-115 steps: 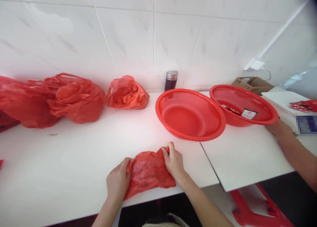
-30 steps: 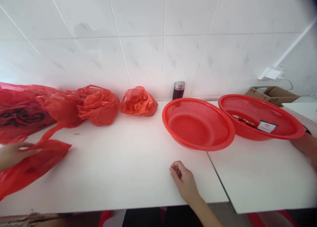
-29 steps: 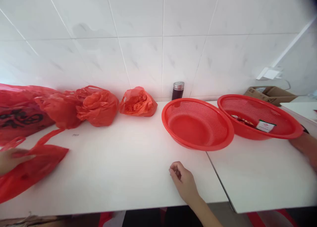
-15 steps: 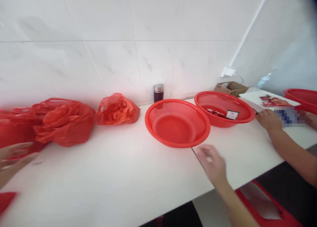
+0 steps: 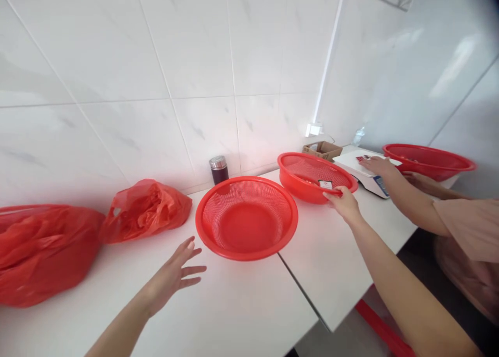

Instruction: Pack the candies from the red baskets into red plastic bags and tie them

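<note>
On the white table [image 5: 329, 263], right of its seam: red mesh basket [image 5: 298, 192], near rim pinched by the right hand [image 5: 346, 206]. Left hand [image 5: 167, 282] spread, near the second basket [image 5: 246, 255]. Probably light, semi-stiff plastic; rim looks the surest hold.

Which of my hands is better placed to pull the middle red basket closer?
Probably your right hand: it holds the middle basket by its rim. Your left hand is open and holding nothing, beside the leftmost basket.
</note>
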{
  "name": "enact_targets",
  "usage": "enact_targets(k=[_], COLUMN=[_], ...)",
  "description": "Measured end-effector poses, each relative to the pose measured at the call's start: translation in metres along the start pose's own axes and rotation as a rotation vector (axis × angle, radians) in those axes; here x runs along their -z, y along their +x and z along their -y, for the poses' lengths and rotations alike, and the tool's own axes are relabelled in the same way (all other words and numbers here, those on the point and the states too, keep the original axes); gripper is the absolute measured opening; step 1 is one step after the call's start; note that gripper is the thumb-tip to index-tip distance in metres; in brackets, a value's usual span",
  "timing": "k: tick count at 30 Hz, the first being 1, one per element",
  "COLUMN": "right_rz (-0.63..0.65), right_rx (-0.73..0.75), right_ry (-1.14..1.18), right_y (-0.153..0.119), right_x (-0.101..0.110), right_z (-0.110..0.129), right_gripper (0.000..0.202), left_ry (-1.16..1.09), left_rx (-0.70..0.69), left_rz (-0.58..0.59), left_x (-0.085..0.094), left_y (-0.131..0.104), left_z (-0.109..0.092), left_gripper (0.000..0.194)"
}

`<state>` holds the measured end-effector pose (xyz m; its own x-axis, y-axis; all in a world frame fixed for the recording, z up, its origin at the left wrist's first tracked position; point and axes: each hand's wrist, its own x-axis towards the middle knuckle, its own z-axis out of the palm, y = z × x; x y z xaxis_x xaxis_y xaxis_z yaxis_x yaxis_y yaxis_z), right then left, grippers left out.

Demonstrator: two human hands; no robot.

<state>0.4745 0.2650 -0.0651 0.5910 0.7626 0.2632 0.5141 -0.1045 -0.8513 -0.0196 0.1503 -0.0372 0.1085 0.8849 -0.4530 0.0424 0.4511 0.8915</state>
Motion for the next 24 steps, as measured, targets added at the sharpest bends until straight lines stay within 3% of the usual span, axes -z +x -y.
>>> enact_targets(k=[6, 11, 14, 16, 18, 20, 24], right_rz=[0.104, 0.253, 0.411, 0.516, 0.603, 0.655, 0.661], right_rx=[0.029, 0.075, 0.067, 0.047, 0.019, 0.004, 0.037], right_ry=[0.402, 0.518, 0.573, 0.602, 0.616, 0.605, 0.511], right_y=[-0.043, -0.109, -0.145, -0.164, -0.177, -0.186, -0.196], right_x=[0.042, 0.052, 0.044, 0.036, 0.028, 0.019, 0.002], right_z=[0.038, 0.073, 0.084, 0.088, 0.089, 0.088, 0.081], right_gripper=[0.042, 0.041, 0.04, 0.038, 0.035, 0.033, 0.032], left_ry=[-0.246, 0.014, 0.129, 0.162, 0.178, 0.195, 0.28], left_rx=[-0.202, -0.245, -0.24, -0.292, -0.376, -0.47, -0.589], left_rz=[0.236, 0.412, 0.421, 0.337, 0.147, -0.128, -0.673], left_x=[-0.057, -0.116, -0.129, -0.122, -0.099, -0.061, 0.034], left_y=[0.058, 0.085, 0.077, 0.069, 0.064, 0.063, 0.066], left_z=[-0.009, 0.003, 0.017, 0.024, 0.027, 0.025, 0.004], left_gripper=[0.061, 0.057, 0.049, 0.046, 0.047, 0.044, 0.03])
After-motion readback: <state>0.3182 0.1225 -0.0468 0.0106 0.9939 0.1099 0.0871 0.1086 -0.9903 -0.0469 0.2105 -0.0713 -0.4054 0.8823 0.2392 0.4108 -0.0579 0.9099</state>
